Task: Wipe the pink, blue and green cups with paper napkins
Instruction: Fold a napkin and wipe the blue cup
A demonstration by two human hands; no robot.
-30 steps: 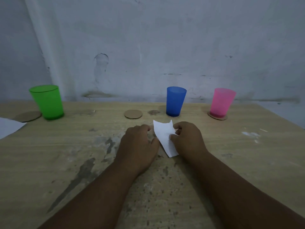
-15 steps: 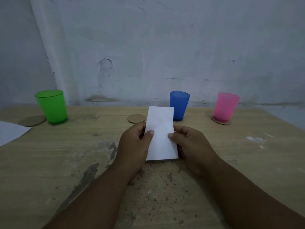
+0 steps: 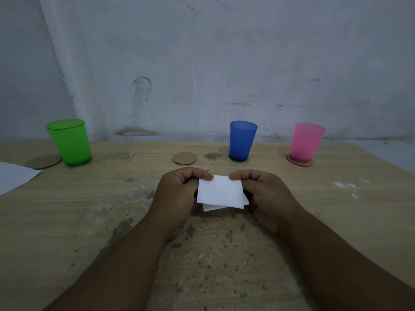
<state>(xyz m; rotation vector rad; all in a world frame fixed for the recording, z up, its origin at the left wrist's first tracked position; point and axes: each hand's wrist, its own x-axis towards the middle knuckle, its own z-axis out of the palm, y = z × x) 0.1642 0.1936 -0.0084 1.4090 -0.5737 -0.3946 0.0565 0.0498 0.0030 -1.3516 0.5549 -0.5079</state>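
A white paper napkin [image 3: 220, 192], folded into a small square, is held above the table's middle. My left hand [image 3: 177, 194] pinches its left edge and my right hand [image 3: 267, 196] pinches its right edge. Three upright plastic cups stand along the far edge by the wall: a green cup [image 3: 70, 142] at the left, a blue cup [image 3: 242, 141] behind the napkin, and a pink cup [image 3: 305, 142] at the right on a round cardboard coaster [image 3: 310, 163].
The worn wooden table [image 3: 67, 209] ends at a pale wall [image 3: 202, 63]. Two bare cardboard coasters lie on it, one coaster [image 3: 184, 158] left of the blue cup, another coaster [image 3: 45, 161] left of the green cup. A white sheet [image 3: 13, 178] lies at the left edge.
The napkin was lifted off the table, opened to a tall rectangle, then folded in half into a smaller square between both hands.
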